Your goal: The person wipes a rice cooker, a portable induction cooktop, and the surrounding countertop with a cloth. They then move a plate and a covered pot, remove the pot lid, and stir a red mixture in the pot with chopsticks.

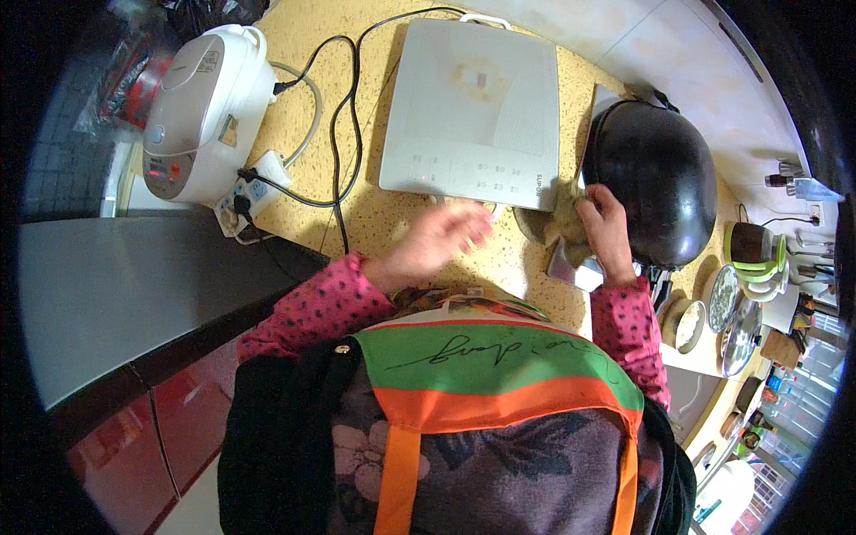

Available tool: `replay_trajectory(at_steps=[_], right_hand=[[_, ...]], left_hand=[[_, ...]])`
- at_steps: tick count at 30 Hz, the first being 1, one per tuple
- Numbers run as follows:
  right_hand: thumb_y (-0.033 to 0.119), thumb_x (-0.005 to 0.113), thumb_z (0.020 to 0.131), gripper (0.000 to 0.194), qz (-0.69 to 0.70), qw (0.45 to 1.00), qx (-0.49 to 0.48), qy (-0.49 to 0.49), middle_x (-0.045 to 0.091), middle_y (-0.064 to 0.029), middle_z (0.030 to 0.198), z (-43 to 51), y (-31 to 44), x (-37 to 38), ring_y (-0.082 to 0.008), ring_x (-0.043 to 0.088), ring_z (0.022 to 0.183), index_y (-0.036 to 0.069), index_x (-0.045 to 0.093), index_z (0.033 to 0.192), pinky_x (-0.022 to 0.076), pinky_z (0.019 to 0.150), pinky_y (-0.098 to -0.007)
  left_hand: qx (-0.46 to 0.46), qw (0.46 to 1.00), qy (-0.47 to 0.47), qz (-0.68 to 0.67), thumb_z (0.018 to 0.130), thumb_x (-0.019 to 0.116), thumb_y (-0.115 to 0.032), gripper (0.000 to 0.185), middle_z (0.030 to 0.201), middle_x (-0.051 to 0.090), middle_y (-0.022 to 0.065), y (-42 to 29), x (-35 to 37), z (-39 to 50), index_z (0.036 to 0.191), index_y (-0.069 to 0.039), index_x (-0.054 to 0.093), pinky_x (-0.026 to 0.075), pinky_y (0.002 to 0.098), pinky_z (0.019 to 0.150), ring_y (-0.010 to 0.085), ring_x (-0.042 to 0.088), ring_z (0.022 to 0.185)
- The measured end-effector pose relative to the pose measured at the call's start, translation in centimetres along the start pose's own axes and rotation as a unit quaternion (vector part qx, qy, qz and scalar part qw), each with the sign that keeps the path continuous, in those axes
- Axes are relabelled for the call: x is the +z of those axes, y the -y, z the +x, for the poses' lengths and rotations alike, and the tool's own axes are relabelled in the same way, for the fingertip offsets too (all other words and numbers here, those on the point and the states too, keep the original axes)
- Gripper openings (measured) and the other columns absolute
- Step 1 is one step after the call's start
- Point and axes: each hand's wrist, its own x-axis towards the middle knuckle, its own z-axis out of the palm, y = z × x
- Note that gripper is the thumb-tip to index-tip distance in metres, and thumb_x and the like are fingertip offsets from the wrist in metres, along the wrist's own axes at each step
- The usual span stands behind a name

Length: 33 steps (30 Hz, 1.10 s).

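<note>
A flat grey-white induction cooktop [471, 114] lies on the yellow speckled counter in front of me. My left hand [441, 237] is just off its near edge, fingers partly curled and somewhat blurred; I see nothing held in it. My right hand [605, 224] grips a crumpled olive-brown cloth [567, 217] by the cooktop's near right corner. Just right of that hand stands a large black rounded vessel, perhaps a wok [659, 180], tipped on its side. Below the cloth lies a pale, shiny flat object [575, 267], partly covered.
At the left are a white rice cooker [207, 114] and a power strip [251, 190] with plugs; a black cable [358, 120] loops across the counter. To the right stand a bowl of white food [685, 326], a dish of greenish food [723, 297] and a glass lid [742, 336].
</note>
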Motion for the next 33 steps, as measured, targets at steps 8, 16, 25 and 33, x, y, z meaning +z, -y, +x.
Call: replay_trajectory(at_steps=[8,16,25,33], right_hand=[[0.024,0.065,0.104,0.042,0.132,0.939,0.099,0.303,0.070,-0.0104,0.114,-4.5,4.3,7.5,-0.0149,0.062,0.109,-0.001,0.062,0.137,0.0507,0.097,-0.0302],[0.019,0.056,0.107,0.030,0.471,0.816,0.285,0.177,0.074,-0.0140,0.116,-2.4,4.4,8.0,-0.0234,0.075,0.097,-0.004,0.066,0.124,0.0616,0.086,-0.0352],[0.015,0.055,0.107,0.022,0.450,0.851,0.259,0.072,0.073,-0.0115,0.109,-2.0,2.0,5.3,-0.0219,0.074,0.096,-0.002,0.064,0.118,0.0616,0.083,-0.0348],[0.014,0.055,0.106,0.023,0.490,0.823,0.268,0.105,0.074,-0.0115,0.110,-2.6,3.3,6.2,-0.0196,0.074,0.093,0.000,0.066,0.121,0.0612,0.081,-0.0319]], left_hand=[[0.046,0.860,-0.322,0.393,0.099,0.057,0.000,0.055,0.135,0.054,0.0212,2.5,-9.1,0.4,0.153,-0.008,0.046,0.047,0.0419,0.106,0.0361,0.056,0.123],[0.007,0.878,-0.303,0.372,0.092,0.061,0.003,0.072,0.123,0.055,0.0222,0.7,-6.0,0.7,0.159,-0.010,0.039,0.049,0.0421,0.099,0.0342,0.057,0.109],[0.126,0.941,-0.185,0.253,0.093,0.061,0.009,0.080,0.125,0.052,0.0228,4.4,-5.0,1.8,0.163,-0.008,0.028,0.052,0.0430,0.092,0.0326,0.059,0.103],[0.015,0.950,-0.151,0.273,0.098,0.059,0.009,0.078,0.106,0.062,0.0090,1.1,-5.9,2.6,0.165,-0.011,0.026,0.055,0.0339,0.091,0.0177,0.065,0.097]])
